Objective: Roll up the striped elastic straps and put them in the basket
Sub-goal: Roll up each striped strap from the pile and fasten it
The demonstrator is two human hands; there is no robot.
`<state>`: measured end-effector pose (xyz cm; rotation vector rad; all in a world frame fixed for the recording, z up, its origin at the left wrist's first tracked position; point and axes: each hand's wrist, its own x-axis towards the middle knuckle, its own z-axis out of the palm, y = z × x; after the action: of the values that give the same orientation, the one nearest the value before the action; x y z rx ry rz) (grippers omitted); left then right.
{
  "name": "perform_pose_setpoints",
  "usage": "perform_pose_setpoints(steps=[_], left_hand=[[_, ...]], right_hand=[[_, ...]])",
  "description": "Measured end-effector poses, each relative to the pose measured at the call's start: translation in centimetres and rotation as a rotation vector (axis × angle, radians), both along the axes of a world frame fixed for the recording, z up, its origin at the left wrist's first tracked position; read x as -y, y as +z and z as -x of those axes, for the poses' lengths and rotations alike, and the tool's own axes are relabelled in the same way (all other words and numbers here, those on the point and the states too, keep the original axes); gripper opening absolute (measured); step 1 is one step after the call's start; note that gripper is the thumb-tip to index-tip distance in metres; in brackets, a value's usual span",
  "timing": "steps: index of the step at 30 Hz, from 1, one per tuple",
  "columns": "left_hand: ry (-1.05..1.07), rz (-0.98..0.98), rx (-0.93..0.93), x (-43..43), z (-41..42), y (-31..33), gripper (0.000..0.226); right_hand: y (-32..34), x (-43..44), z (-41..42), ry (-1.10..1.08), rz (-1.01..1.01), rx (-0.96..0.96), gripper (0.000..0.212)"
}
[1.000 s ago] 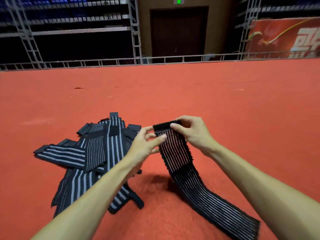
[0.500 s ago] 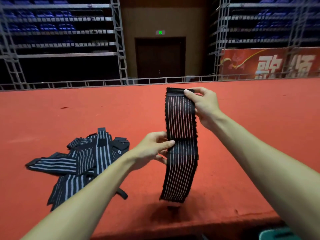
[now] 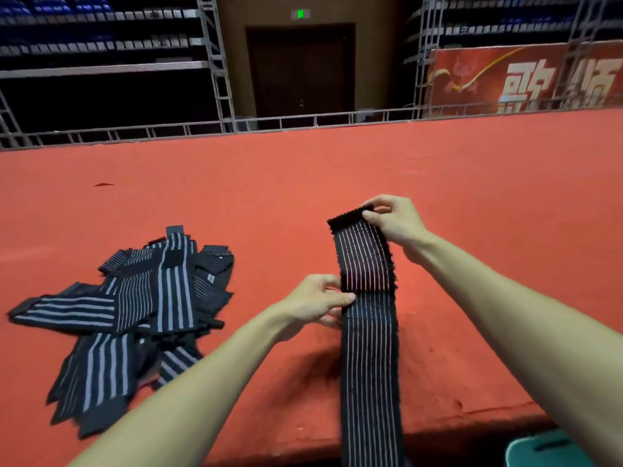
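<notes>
Over the near bench (image 3: 303,183) edge, right hand (image 3: 396,224) pinches the strap (image 3: 367,332) top, left hand (image 3: 313,301) its middle; keep it taut, roll tight.

You can read two large white Chinese characters, 歌颂, on the red banner (image 3: 472,82) at the far right, though the second is partly cut off. The lit green sign (image 3: 301,14) above the dark door (image 3: 300,69) is too small to read.
</notes>
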<state>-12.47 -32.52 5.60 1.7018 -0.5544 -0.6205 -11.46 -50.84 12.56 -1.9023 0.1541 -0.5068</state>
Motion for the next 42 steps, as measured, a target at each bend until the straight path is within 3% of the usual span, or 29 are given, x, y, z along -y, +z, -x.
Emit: perform_pose_setpoints(steps=[2, 6, 10, 12, 16, 22, 24, 29, 36, 42], left_hand=[[0.04, -0.05, 0.013, 1.0, -1.6, -2.6, 0.001], [0.163, -0.306, 0.248, 2.0, -5.2, -7.0, 0.011], [0.277, -0.355, 0.488, 2.0, -7.6, -9.9, 0.043], [0.248, -0.381, 0.655, 1.9, -8.6, -10.9, 0.057], [-0.008, -0.605, 0.907, 1.3, -9.7, -11.1, 0.044], [-0.118, -0.667, 0.834, 0.5, -10.6, -10.3, 0.04], [-0.102, -0.673, 0.81, -0.4, -10.6, -9.7, 0.04], [0.07, -0.637, 0.757, -5.9, -10.1, -7.0, 0.03], [0.363, -0.559, 0.75, -17.5, -7.5, -2.8, 0.019], [0.564, -0.603, 0.748, -27.0, -6.8, -3.4, 0.022]], right_hand=[[-2.2, 1.1, -1.7, -0.018, 0.003, -0.01, 0.013], [-5.9, 2.7, -5.3, -0.068, 0.019, -0.075, 0.012], [-9.3, 2.9, -8.8, -0.063, -0.059, -0.164, 0.009], [-11.1, 2.6, -10.4, -0.086, -0.064, -0.207, 0.009], [-14.7, 2.2, -12.4, -0.148, -0.037, -0.324, 0.009], [-16.1, 1.6, -12.5, -0.211, -0.004, -0.402, 0.032], [-15.3, 0.8, -11.9, -0.18, 0.121, -0.393, 0.038], [-12.8, -3.2, -9.2, -0.023, 0.325, -0.305, 0.039], [-9.8, -12.1, -7.8, 0.244, 0.414, -0.199, 0.029], [-8.9, -19.9, -8.1, 0.454, 0.44, -0.182, 0.027]])
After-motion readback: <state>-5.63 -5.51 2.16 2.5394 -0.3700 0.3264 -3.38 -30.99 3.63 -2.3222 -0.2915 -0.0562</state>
